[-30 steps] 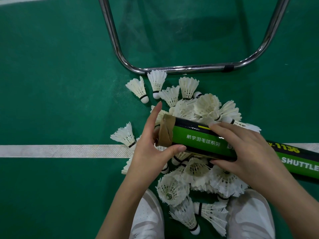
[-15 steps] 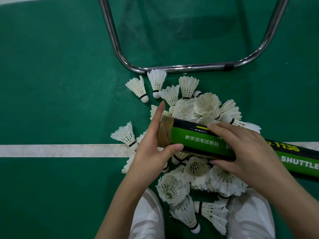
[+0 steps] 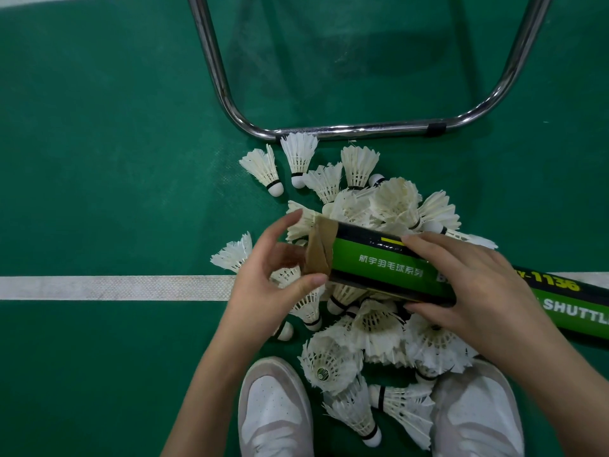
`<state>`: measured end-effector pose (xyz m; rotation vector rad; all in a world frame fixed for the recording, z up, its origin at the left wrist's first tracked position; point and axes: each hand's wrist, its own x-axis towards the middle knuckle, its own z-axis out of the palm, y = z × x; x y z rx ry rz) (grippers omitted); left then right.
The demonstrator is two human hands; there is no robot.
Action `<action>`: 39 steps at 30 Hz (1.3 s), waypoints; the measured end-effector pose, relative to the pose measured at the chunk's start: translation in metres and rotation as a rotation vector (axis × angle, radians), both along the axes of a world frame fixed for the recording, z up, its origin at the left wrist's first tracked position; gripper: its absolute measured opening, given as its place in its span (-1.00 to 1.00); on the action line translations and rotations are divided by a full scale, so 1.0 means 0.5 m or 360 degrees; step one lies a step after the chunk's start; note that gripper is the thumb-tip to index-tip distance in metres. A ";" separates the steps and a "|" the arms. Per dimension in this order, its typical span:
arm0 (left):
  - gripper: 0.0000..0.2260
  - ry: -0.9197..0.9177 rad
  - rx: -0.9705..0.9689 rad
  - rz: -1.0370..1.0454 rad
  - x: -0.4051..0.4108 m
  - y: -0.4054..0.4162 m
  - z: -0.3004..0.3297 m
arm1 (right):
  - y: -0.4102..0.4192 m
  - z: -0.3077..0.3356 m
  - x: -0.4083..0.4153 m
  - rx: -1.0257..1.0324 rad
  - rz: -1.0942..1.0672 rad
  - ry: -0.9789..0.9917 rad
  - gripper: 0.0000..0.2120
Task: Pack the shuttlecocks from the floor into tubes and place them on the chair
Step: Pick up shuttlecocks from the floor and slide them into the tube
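My right hand [image 3: 474, 291] grips the shuttlecock tube [image 3: 389, 265]; left hand [image 3: 273, 278] loosely cupped at its taped end (shuttlecock pile [image 3: 379, 328] unpacked).

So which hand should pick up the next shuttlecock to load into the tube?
Probably left. The left hand sits at the tube's taped end, fingers only lightly on it, shuttlecocks just below. The right hand grips the tube, steadying it.

White shuttlecocks [image 3: 359, 166] lie on a green floor [image 3: 99, 159] with a white line [image 3: 115, 287]; the tube [image 3: 379, 265] is green and black.
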<state>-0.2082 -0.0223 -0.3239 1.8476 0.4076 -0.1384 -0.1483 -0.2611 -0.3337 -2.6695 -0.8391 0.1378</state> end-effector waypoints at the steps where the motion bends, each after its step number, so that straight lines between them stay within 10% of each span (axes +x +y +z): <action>1: -0.42 0.0019 0.0035 0.0026 -0.003 0.008 -0.004 | -0.003 0.002 0.002 -0.0012 -0.0019 -0.0005 -0.15; 19: -0.42 0.0338 0.0715 -0.0528 -0.035 0.012 -0.075 | -0.018 -0.001 0.009 -0.0009 -0.0045 0.0089 -0.15; 39: -0.53 -0.0281 0.0000 0.0783 -0.014 0.030 -0.002 | -0.012 0.001 0.004 -0.0033 -0.0052 0.0052 -0.14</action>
